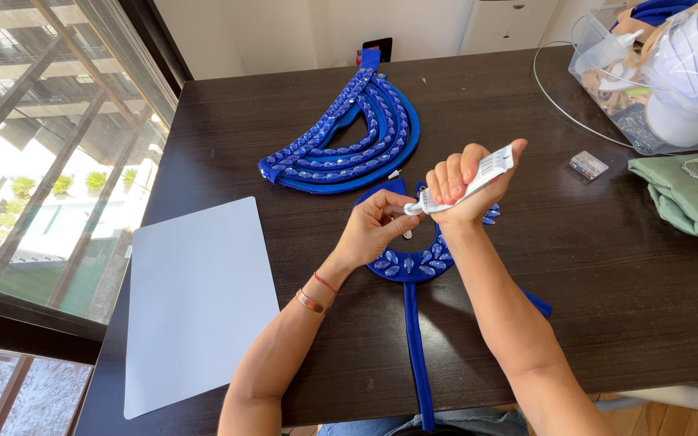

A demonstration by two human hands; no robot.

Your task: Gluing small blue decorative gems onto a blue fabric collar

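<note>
I am gripping a small white glue tube (pixel 468 179) in my right hand (pixel 466 190), fingers wrapped tight around it, nozzle angled down and to the left. My left hand (pixel 373 230) is pinching at the nozzle tip with thumb and fingers closed; whether a cap or a stone sits between them I cannot tell.

Beneath both hands, near the middle of the tabletop, the blue curved collar piece (pixel 414 262) is lying flat, its long strap running off the near edge. Clear stones are covering its lower arc; the upper left end is showing bare blue fabric, so I am judging the gluing part done.

A larger multi-row blue beaded piece (pixel 349 137) is lying toward the far edge, fully studded. A white sheet (pixel 195 299) is resting at the left edge.
</note>
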